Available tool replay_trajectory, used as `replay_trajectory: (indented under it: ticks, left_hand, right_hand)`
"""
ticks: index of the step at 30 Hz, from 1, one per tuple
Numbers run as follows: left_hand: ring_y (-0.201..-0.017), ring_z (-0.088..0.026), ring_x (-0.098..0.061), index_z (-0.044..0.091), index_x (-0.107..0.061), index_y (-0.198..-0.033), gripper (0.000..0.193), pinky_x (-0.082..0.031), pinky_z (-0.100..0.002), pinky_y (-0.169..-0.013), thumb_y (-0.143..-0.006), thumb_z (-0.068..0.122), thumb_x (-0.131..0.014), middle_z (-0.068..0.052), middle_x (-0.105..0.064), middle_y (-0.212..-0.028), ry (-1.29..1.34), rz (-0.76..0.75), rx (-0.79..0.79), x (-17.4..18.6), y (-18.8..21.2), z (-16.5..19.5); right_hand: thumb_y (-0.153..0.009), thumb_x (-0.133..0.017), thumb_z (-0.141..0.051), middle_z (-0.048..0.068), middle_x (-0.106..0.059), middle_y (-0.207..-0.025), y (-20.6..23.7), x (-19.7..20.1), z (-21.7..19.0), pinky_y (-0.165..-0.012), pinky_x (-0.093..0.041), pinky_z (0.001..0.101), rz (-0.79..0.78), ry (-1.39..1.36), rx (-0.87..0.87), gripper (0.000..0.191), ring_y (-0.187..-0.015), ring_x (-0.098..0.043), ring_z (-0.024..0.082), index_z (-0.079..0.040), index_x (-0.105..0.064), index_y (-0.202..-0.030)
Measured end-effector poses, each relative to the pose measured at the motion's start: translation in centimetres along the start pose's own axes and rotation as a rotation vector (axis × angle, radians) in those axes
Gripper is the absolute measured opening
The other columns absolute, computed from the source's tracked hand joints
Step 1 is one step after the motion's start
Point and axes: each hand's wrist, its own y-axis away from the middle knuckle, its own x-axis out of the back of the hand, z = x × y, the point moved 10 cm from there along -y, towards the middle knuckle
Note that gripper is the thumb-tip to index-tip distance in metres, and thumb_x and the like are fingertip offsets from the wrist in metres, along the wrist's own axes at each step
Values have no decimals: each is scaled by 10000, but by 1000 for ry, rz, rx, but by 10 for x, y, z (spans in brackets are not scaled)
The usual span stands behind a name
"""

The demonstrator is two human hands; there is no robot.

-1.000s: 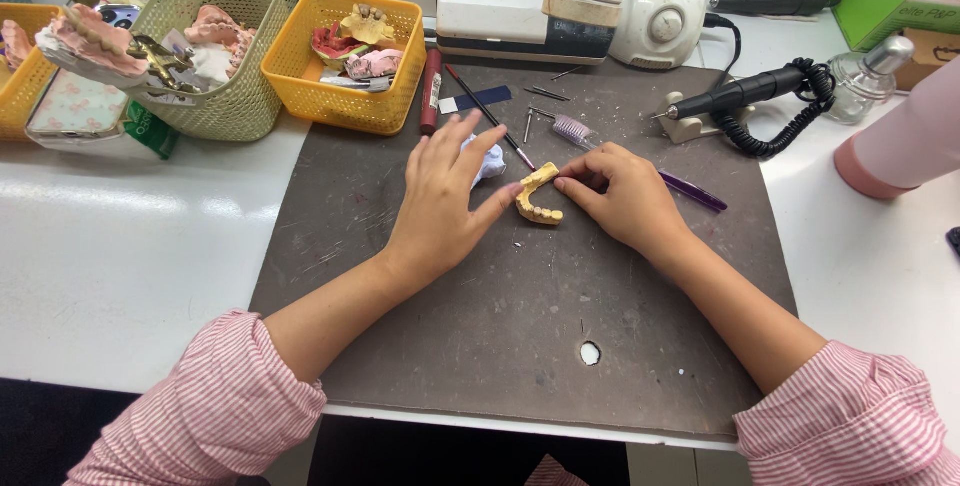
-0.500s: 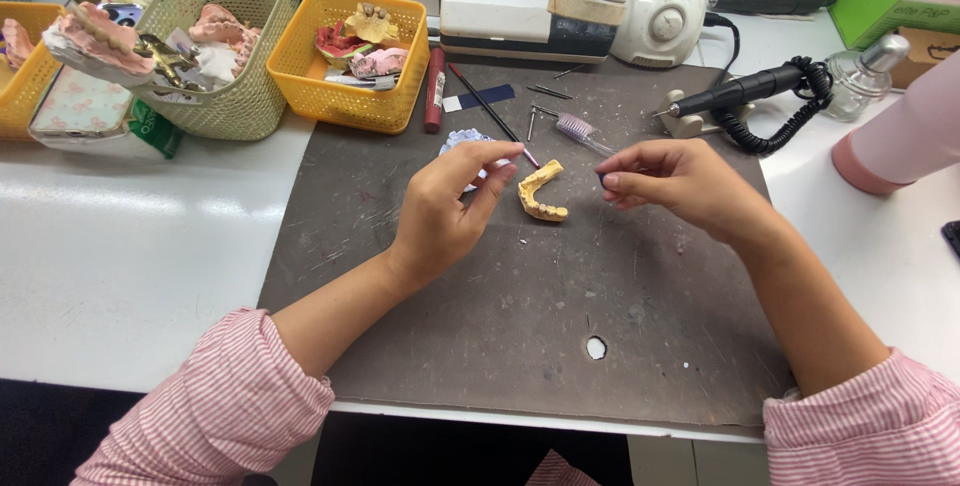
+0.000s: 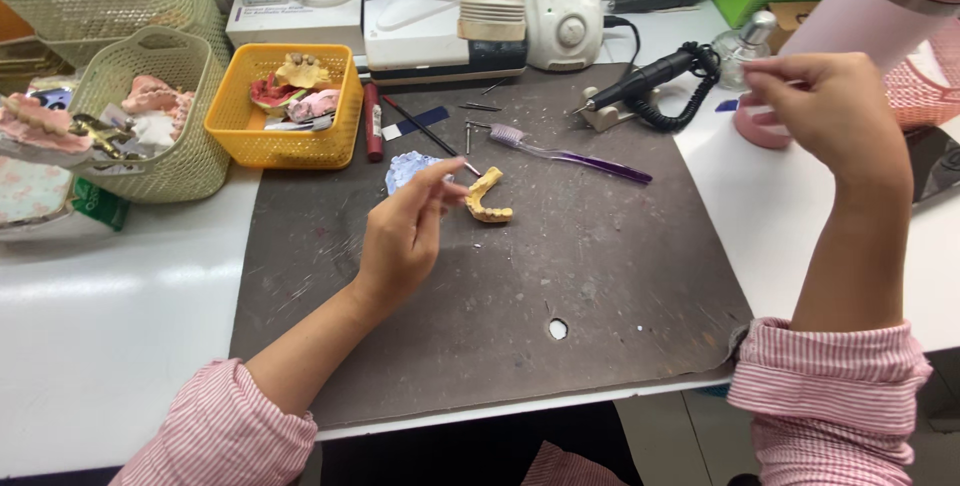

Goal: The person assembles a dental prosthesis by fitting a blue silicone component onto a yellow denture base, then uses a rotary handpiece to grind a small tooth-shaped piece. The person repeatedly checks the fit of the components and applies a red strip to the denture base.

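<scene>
With the yellow dental cast [image 3: 487, 197] lying on the dark mat just right of the loosely curled, empty left hand [image 3: 405, 236], and the right hand [image 3: 825, 111] raised far right, fingertips pinched on something too small to tell, a steady pinch seems advisable; the yellow basket [image 3: 285, 136] up-left of the cast holds more casts.

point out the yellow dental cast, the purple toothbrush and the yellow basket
yellow dental cast [image 3: 487, 197], head view, on the middle of its arch
purple toothbrush [image 3: 585, 158], head view, on the handle
yellow basket [image 3: 285, 142], head view, on its front wall
</scene>
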Motion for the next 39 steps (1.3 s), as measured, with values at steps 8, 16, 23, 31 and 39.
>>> replay_trajectory:
  ticks: [8,16,23,31,39]
  left_hand:
    - [-1680,-294,-13,267,-186,-1693,624,83,-535,-1350,-1204,434,-536,-105,-2,-1810,-749,233,-953,-6,33,120]
    - [-1659,-220,-3,152,-147,-1681,605,33,-438,-1399,-1191,505,-168,-99,-31,-1781,151,135,-109,-40,14,148]
    - [-1560,-350,-370,41,-217,-1629,687,-321,-525,-1288,-1140,521,-255,-181,-253,-1721,725,-13,-1,41,-8,131]
    - [-967,-450,-796,-88,-708,-857,966,-639,-516,-970,-1062,659,-132,-265,-767,-854,721,-554,-127,-27,55,172]
    - [-773,-276,-755,-13,-636,-788,941,-639,-375,-722,-1082,723,-128,-185,-718,-799,581,-152,-257,24,56,168]
  right_hand:
    - [-1220,-569,-167,175,-762,-1105,74,14,-70,-795,-681,300,283,-596,211,274,-859,-773,184,44,-645,-1377]
    - [-1121,-339,-535,143,50,-1804,184,-163,-232,-1385,-124,493,-365,-1237,284,803,-1693,19,320,-66,-1,-1679]
    - [-1139,-321,-501,286,-588,-1422,229,-140,-272,-1199,-455,459,-634,-830,596,639,-1371,-594,303,28,-662,-1250]
    - [-1177,-289,-370,110,-690,-859,274,-232,-196,-834,-546,242,-1228,-886,294,491,-899,-680,111,-33,-610,-1020]
    - [-1106,-386,-510,183,-659,-1013,245,-224,-225,-935,-510,273,-573,-1122,305,486,-1051,-653,180,-66,-583,-1097]
